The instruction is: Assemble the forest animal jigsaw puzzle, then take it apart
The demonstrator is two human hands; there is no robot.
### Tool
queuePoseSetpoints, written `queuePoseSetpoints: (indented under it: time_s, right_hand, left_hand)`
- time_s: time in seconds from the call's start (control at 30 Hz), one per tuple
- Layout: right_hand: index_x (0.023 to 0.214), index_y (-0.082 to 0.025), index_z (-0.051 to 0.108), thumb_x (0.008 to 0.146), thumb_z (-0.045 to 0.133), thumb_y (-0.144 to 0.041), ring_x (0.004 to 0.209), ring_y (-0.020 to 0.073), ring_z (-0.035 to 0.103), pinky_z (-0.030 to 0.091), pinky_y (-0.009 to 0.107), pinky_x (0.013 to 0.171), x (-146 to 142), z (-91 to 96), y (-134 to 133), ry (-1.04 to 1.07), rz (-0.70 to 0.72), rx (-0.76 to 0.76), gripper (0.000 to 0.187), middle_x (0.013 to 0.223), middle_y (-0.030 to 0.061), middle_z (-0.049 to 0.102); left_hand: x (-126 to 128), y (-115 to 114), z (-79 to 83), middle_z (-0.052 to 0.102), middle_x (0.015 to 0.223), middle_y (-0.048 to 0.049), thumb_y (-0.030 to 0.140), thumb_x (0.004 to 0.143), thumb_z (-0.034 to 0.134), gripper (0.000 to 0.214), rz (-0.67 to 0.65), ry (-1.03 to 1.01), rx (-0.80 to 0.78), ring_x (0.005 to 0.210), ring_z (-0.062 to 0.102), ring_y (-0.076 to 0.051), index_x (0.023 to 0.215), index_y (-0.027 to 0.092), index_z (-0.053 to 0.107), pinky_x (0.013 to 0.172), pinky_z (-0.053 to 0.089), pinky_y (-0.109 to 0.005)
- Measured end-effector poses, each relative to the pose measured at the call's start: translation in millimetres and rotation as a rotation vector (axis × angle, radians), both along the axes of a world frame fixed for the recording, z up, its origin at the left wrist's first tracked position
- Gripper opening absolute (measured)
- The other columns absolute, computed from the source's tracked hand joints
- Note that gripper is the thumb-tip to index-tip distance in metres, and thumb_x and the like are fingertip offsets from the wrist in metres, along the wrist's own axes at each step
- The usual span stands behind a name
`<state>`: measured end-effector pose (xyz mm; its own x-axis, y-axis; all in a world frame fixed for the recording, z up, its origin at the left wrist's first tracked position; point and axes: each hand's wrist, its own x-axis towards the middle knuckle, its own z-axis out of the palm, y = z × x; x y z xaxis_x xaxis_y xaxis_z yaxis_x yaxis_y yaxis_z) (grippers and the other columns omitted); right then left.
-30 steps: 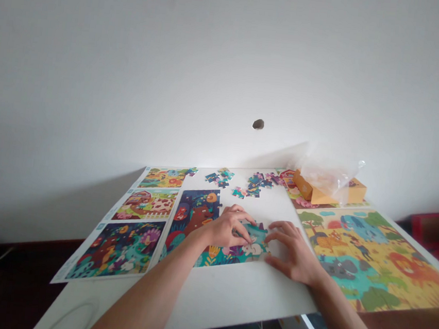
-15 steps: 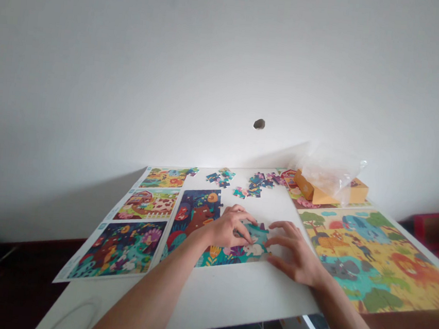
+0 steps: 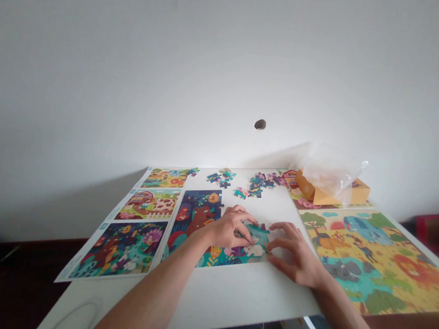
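"What fills the white table (image 3: 229,300)?"

"Picture sheets (image 3: 118,250), a partly built jigsaw (image 3: 195,216), and loose pieces (image 3: 256,186) beyond it."

"And the hands?"

"The left hand (image 3: 229,227) has its fingers together on a teal piece (image 3: 259,235) at the jigsaw's edge. The right hand (image 3: 296,257), fingers spread, rests just beside it, seemingly to steady things."

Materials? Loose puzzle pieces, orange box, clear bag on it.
The loose jigsaw pieces look like matte printed card, by their die-cut shapes. The orange box seems paperboard, with creased folds. The clear bag looks like thin plastic: crinkled, glossy, see-through.
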<state>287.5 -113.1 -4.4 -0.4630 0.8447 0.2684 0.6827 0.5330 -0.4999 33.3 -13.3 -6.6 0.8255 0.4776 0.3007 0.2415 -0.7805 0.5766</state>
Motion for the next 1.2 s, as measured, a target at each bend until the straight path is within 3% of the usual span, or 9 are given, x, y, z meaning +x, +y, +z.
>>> queuePoseSetpoints:
  time_s: [0.77, 0.97, 1.03, 1.07, 1.13, 1.2]
  right_hand:
    - [0.096, -0.032, 0.074, 0.089, 0.059, -0.032, 0.121, 0.0277, 0.047, 0.038, 0.045, 0.100, 0.5, -7.9, 2.0, -0.017, -0.029, 0.045, 0.016, 0.126, 0.0080, 0.052]
    - [0.083, -0.027, 0.073, 0.083, 0.060, -0.024, 0.112, 0.0271, 0.050, 0.039, 0.042, 0.092, -22.7, 9.2, 7.7, -0.104, -0.124, 0.062, 0.013, 0.116, 0.0079, 0.057]
    - [0.078, -0.026, 0.072, 0.083, 0.057, -0.022, 0.103, 0.0254, 0.053, 0.039, 0.041, 0.088, -40.4, 19.2, 24.1, -0.165, -0.204, 0.026, 0.016, 0.106, 0.0072, 0.061]
    - [0.078, -0.025, 0.072, 0.084, 0.056, -0.021, 0.099, 0.0247, 0.055, 0.039, 0.040, 0.086, -50.3, 23.1, 36.0, -0.194, -0.249, -0.002, 0.018, 0.100, 0.0073, 0.062]
    - [0.082, -0.025, 0.074, 0.081, 0.056, -0.020, 0.097, 0.0263, 0.055, 0.039, 0.041, 0.084, -69.7, 26.5, 64.8, -0.258, -0.345, -0.042, 0.018, 0.096, 0.0082, 0.063]
    - [0.097, -0.024, 0.074, 0.080, 0.059, -0.023, 0.100, 0.0283, 0.055, 0.039, 0.042, 0.086, -86.1, 22.6, 94.5, -0.270, -0.448, -0.042, 0.023, 0.103, 0.0106, 0.062]
  left_hand:
    - [0.0, 0.2, 0.5, 0.067, 0.122, 0.0019, 0.031, 0.079, 0.075, 0.009, 0.006, 0.051, 0.065, 0.116, 0.050, -0.023, 0.084, 0.036, 0.079, 0.104, 0.034, -0.039]
    - [0.4, -2.3, -0.1, 0.071, 0.114, 0.0015, 0.030, 0.079, 0.074, 0.006, 0.032, 0.032, 0.092, 0.111, 0.055, -0.022, 0.080, 0.033, 0.079, 0.102, 0.035, -0.038]
    - [-0.8, -1.0, 1.1, 0.073, 0.103, 0.0002, 0.024, 0.082, 0.067, 0.012, 0.165, -0.001, 0.120, 0.104, 0.059, -0.020, 0.079, 0.029, 0.077, 0.100, 0.036, -0.038]
    - [-2.3, 0.7, 1.7, 0.074, 0.098, -0.0008, 0.022, 0.084, 0.062, 0.015, 0.308, -0.031, 0.138, 0.102, 0.060, -0.020, 0.081, 0.027, 0.076, 0.100, 0.036, -0.039]
    - [-6.9, 5.8, 2.1, 0.073, 0.099, -0.0035, 0.017, 0.086, 0.054, 0.022, 0.704, -0.076, 0.164, 0.103, 0.061, -0.022, 0.089, 0.025, 0.074, 0.101, 0.036, -0.043]
    - [-12.6, 12.1, 0.7, 0.070, 0.113, -0.0068, 0.011, 0.082, 0.050, 0.032, 1.084, -0.037, 0.151, 0.112, 0.057, -0.026, 0.103, 0.024, 0.071, 0.102, 0.035, -0.050]
